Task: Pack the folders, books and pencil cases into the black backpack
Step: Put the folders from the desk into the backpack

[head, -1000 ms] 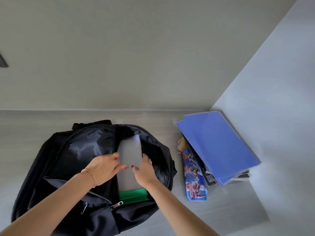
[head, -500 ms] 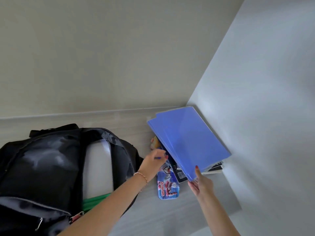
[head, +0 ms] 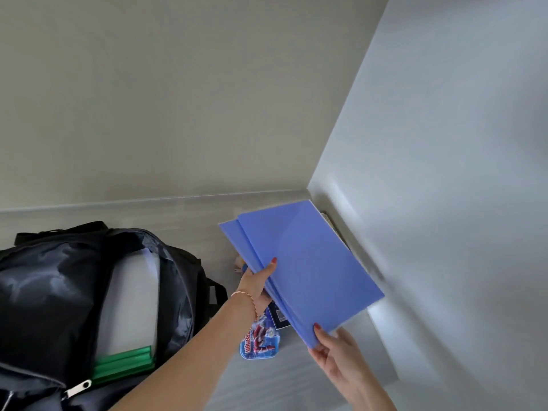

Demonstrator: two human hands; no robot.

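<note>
Holding the blue folders (head: 308, 268) with both hands, I have them up off the table (head: 189, 232), tipped, near the corner of the wall. There look to be two or three, fanned a little. My left hand (head: 257, 287) pinches their left edge, thumb on top and fingers under. My right hand (head: 333, 350) pinches the near bottom corner, one finger on top.

I think they are thin, light and bendy. They look smooth, so they may slide over each other and fan out more. A hold on two edges, like now, should keep them flat and together. Squeezing hard could bend them.

Under them on the table lies a pencil case (head: 261, 341) with a bright picture, and I can see the edge of a dark book (head: 280, 317) just beside it. More may hide under the folders; I cannot tell.

To the left sits the black backpack (head: 44, 292), open at the top. A white sheet (head: 130, 298) and green folders (head: 124, 364) are inside it. The blue ones may need to go in edge first, next to those.
</note>
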